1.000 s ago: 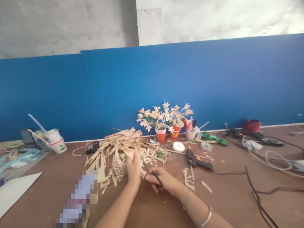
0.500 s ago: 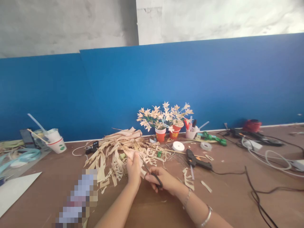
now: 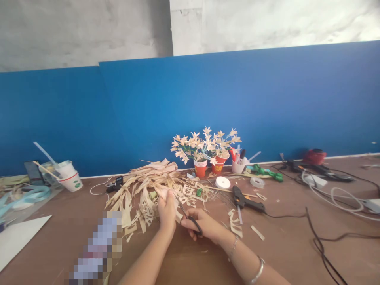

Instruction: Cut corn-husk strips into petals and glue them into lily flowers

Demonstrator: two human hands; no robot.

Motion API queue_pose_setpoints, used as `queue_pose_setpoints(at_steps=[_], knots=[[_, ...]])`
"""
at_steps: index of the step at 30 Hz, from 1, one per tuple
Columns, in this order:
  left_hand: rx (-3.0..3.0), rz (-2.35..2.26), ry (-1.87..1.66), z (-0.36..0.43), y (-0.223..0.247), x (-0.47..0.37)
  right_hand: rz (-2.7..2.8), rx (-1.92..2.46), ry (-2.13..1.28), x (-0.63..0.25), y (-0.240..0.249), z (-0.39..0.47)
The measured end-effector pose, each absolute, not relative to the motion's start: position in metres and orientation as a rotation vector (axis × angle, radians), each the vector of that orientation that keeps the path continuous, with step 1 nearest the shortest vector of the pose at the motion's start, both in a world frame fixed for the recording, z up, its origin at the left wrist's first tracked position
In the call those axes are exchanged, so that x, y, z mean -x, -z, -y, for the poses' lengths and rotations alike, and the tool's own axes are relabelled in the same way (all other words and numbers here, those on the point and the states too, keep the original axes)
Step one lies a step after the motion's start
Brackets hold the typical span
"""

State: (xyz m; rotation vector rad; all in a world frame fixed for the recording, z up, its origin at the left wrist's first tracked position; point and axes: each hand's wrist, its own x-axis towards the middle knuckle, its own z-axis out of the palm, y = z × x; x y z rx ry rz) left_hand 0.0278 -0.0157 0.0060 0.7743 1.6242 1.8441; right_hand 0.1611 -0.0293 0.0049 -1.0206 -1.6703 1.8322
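Left hand (image 3: 167, 210): fingers closed around pale dry husk strip (image 3: 162, 192), seemingly for steadiness | right hand (image 3: 206, 224): fingers curled in black-handled metal scissors (image 3: 183, 210) (blades point toward strip) | strip: centre, near side of beige husk heap (image 3: 154, 171)

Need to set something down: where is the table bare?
Between the white sheet, green-marked cup and husks; also between the stray strip and near black cable. Crowded: beyond the left hand, and around the white block.
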Motion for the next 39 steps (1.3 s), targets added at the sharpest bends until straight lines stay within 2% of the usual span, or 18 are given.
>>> queue_pose_setpoints(at_steps=[13,39], knots=[[-0.743,-1.617,-1.842,0.004,0.016,-0.021,1.699,0.99,-1.814,-0.161,-0.001,0.029],[-0.61,-1.465,-1.824,0.01,-0.003,-0.027,1.643,0.927,-1.788,-0.158,-0.002,0.027]])
